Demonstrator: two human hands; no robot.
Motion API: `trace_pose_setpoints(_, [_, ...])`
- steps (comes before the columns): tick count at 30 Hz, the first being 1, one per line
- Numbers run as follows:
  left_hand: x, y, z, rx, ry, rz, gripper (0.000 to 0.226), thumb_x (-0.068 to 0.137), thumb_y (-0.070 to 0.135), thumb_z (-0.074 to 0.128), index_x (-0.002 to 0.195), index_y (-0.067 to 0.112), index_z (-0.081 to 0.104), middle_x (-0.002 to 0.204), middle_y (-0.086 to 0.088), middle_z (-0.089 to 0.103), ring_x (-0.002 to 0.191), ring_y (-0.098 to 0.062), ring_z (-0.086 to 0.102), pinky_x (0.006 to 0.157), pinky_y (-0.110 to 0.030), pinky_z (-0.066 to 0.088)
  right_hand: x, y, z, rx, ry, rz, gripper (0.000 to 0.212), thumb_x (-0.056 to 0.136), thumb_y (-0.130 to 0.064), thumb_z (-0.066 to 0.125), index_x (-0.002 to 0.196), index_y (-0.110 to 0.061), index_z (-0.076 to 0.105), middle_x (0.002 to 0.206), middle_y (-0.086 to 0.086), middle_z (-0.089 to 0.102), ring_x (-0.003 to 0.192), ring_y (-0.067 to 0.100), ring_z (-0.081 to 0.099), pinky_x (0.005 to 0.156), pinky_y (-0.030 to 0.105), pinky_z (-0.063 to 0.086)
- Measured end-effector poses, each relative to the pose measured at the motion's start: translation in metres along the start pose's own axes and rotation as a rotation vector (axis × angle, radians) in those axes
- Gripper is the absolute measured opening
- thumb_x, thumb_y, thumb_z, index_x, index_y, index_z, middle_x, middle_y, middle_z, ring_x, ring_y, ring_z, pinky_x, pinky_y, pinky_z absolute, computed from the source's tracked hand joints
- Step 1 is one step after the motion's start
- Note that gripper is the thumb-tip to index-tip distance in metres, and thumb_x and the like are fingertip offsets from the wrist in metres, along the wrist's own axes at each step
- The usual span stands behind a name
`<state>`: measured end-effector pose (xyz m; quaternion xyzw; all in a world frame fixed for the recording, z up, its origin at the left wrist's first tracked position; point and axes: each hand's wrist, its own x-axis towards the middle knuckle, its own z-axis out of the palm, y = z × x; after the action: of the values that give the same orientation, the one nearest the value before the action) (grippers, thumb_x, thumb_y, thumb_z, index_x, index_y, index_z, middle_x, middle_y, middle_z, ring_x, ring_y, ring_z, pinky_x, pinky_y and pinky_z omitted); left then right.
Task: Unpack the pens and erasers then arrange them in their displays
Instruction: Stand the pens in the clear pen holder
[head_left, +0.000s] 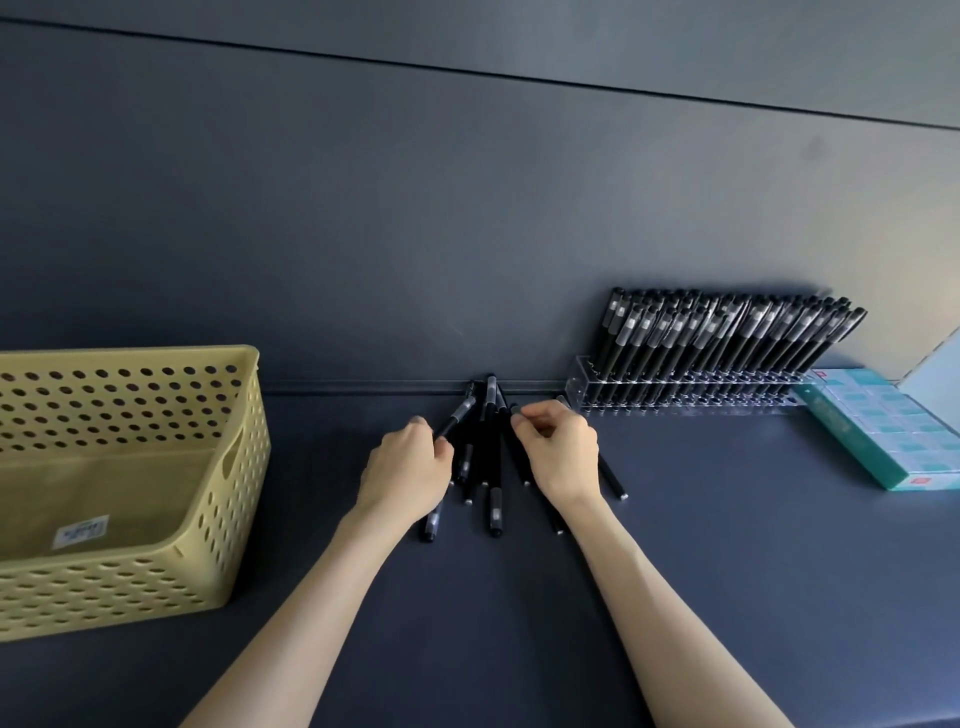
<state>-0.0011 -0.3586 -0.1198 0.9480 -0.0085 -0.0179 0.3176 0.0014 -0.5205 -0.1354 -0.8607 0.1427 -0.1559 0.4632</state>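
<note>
Hands at the pen pile: the left hand (410, 462) and right hand (558, 452) lie close together but apart, each with curled fingers pinching one of the loose pens (493, 467), the left at 10 o'clock of the pile and the right at 2 o'clock. These grips suggest the pens are being gathered parallel for lifting. The pile fans out on the table (701, 545), far ends near the wall (467, 208), probably used as a stop. At 2 o'clock stands the clear pen rack (675, 402), nearly full, its pens leaning. Just beside it, at 3 o'clock, lies the filled teal eraser box (878, 436). At 9 o'clock, well apart, the yellow basket (228, 493) holds a brown packet (104, 493)
</note>
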Motion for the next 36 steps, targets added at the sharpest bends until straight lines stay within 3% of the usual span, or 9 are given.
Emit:
trace_pose_setpoints(3, [-0.004,0.004,0.002,0.084,0.020,-0.016,0.035,0.092,0.042,0.054,0.089,0.008,0.046,0.081,-0.005,0.055,0.078,-0.028,0.055,0.059,-0.032,0.037,-0.002,0.000,0.000,-0.001,-0.012,-0.010,0.013,0.087,-0.024,0.064,0.095,-0.015,0.068,0.077,-0.010,0.063,0.072,0.008,0.058,0.068,0.017,0.040])
trace_pose_setpoints(9, [0.011,0.002,-0.006,-0.130,-0.113,-0.131,0.040,0.080,0.033,0.069,0.067,0.011,0.039,0.059,0.000,0.037,0.059,-0.023,0.037,0.057,-0.029,0.028,-0.002,0.001,-0.001,0.006,-0.022,-0.024,0.012,0.087,-0.024,0.064,0.095,-0.016,0.067,0.075,-0.011,0.061,0.068,0.005,0.056,0.058,0.006,0.037])
trace_pose_setpoints(12, [0.011,0.000,-0.010,-0.178,-0.141,-0.123,0.040,0.085,0.029,0.064,0.063,0.013,0.035,0.055,0.002,0.031,0.051,-0.017,0.029,0.050,-0.028,0.022,-0.003,0.002,0.000,0.037,-0.024,-0.024,0.012,0.087,-0.024,0.064,0.095,-0.015,0.067,0.076,-0.011,0.062,0.070,0.006,0.058,0.061,0.009,0.038])
trace_pose_setpoints(15, [0.006,0.000,-0.012,-0.252,-0.141,-0.080,0.029,0.093,0.027,0.050,0.069,0.013,0.040,0.055,0.004,0.032,0.050,-0.015,0.030,0.049,-0.027,0.024,-0.001,0.000,-0.005,0.163,-0.033,0.002,0.009,0.087,-0.020,0.064,0.095,-0.015,0.067,0.076,-0.009,0.064,0.076,0.011,0.061,0.065,0.009,0.043])
trace_pose_setpoints(18, [-0.005,0.015,-0.013,-0.424,-0.136,-0.017,0.026,0.097,0.024,0.038,0.074,0.013,0.044,0.060,0.002,0.042,0.054,-0.014,0.041,0.056,-0.028,0.034,0.001,-0.006,-0.021,0.375,-0.091,0.014,0.009,0.088,-0.015,0.063,0.097,-0.017,0.066,0.083,0.004,0.070,0.084,0.021,0.065,0.080,0.028,0.051])
trace_pose_setpoints(21, [-0.019,0.043,-0.007,-0.728,-0.196,0.018,0.020,0.100,0.020,0.037,0.085,0.009,0.044,0.058,0.002,0.053,0.050,-0.015,0.054,0.050,-0.026,0.047,0.002,-0.013,-0.049,0.515,-0.146,-0.060,0.013,0.090,-0.012,0.060,0.099,-0.022,0.063,0.078,-0.001,0.072,0.077,0.011,0.065,0.075,0.029,0.053])
trace_pose_setpoints(24, [-0.031,0.072,0.014,-0.957,-0.268,0.029,0.017,0.101,0.023,0.039,0.096,0.010,0.049,0.055,0.005,0.045,0.040,-0.012,0.035,0.037,-0.023,0.033,0.004,-0.013,-0.084,0.675,-0.210,-0.115,0.024,0.093,-0.006,0.055,0.106,-0.025,0.061,0.075,-0.005,0.070,0.077,0.007,0.064,0.066,0.021,0.052])
trace_pose_setpoints(27, [-0.039,0.102,0.042,-1.012,-0.300,0.042,0.019,0.098,0.029,0.049,0.087,0.014,0.053,0.055,0.006,0.033,0.041,-0.007,0.022,0.035,-0.017,0.018,0.008,-0.003,-0.120,0.776,-0.237,-0.153,0.026,0.094,-0.003,0.051,0.114,-0.019,0.059,0.079,0.000,0.068,0.077,0.012,0.063,0.068,0.024,0.053])
trace_pose_setpoints(36, [-0.062,0.198,0.118,-1.009,-0.286,0.097,0.018,0.093,0.021,0.060,0.085,0.008,0.051,0.050,0.009,0.024,0.040,-0.007,0.018,0.037,-0.016,0.015,0.036,0.057,-0.217,0.745,-0.233,-0.190,0.026,0.089,-0.006,0.059,0.109,-0.022,0.060,0.075,-0.007,0.062,0.077,0.012,0.060,0.077,0.029,0.055])
